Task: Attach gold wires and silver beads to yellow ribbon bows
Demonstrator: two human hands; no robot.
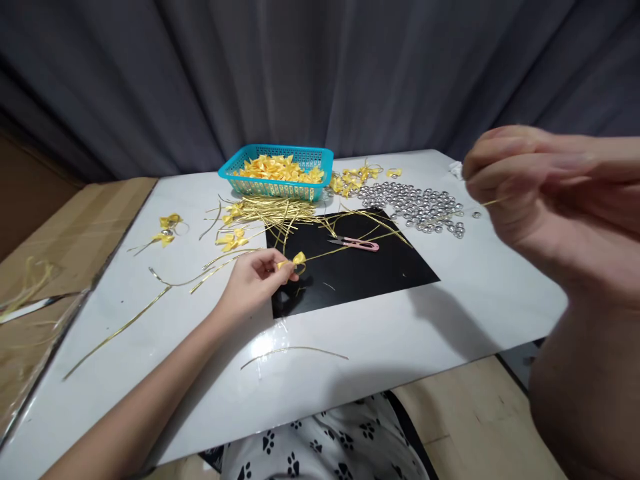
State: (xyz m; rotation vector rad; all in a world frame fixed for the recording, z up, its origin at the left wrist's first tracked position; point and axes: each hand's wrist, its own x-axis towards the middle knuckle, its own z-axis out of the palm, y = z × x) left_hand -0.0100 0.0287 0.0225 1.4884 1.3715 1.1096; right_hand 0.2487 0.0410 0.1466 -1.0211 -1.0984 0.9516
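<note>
My left hand [263,273] is closed in a pinch on a small yellow ribbon bow [299,259] over the black sheet [350,283]. From the bow a thin gold cord [325,253] stretches right across the sheet. Raised at the right, close to the camera, my right hand [530,180] has its fingers pressed together. A short bit of gold cord sticks out of its grip, in line with the cord from the bow; the stretch between is hard to make out. Pink-handled thread snips [357,244] lie on the sheet, right of my left hand.
A turquoise basket [326,163] of yellow ribbon pieces stands at the back, with a pile of gold cords [275,211] before it. Many silver beads [415,203] spread at the right. Finished-looking yellow bows [167,230] and loose cords lie left. Cardboard [75,227] borders the table.
</note>
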